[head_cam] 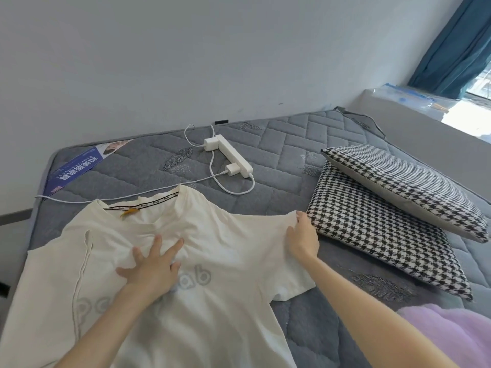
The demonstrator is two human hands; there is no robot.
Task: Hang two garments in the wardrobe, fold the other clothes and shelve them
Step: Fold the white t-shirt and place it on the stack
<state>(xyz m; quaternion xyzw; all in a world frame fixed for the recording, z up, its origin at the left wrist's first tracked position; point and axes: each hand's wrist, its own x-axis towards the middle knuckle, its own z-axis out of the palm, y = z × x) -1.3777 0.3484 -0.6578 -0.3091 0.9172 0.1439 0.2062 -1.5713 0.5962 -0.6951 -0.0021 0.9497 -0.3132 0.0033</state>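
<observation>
So we've got the grey quilted bed (279, 144) with the white T-shirt (212, 314) spread flat on its near side, collar towards the wall. Two houndstooth pillows (372, 235) are stacked just to its right, and something lilac (451, 335) sits at the near right corner. Our left hand (152, 266) presses the chest, fingers (174, 248) spread apart. Our right hand (303, 237) grips the right sleeve's edge. A white power strip (233, 158) lies beyond the collar.

Mattress (279, 144) w/ tee (212, 235), pillows (372, 235), pwr strip (233, 158)
</observation>
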